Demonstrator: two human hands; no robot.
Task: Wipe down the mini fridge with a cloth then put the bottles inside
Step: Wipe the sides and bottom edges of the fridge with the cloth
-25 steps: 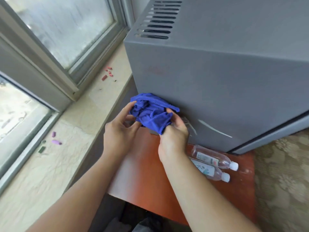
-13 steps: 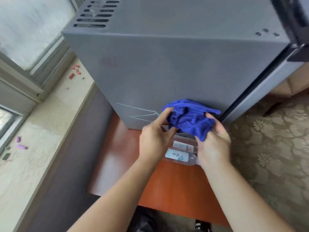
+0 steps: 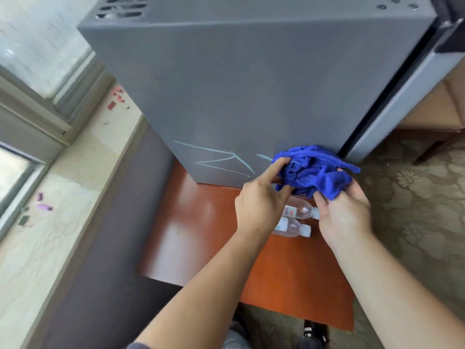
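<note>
A grey mini fridge (image 3: 251,91) stands on a low reddish-brown table (image 3: 201,238), its door edge at the right. A bunched blue cloth (image 3: 312,170) sits against the fridge's lower right corner. My left hand (image 3: 261,205) pinches the cloth's left side. My right hand (image 3: 344,215) grips its lower right part. Below my hands, two clear plastic bottles (image 3: 299,219) with white caps lie side by side on the table, partly hidden by my left hand. Pale streaks mark the fridge's side near its bottom.
A stone window sill (image 3: 63,197) with small pink and purple bits runs along the left, under a window (image 3: 37,46). Patterned carpet (image 3: 415,210) covers the floor at the right. A wooden furniture leg (image 3: 435,147) stands beyond the fridge door.
Both hands and the cloth have moved from the fridge's left lower corner across to its right lower corner. The view has swung right with them.
</note>
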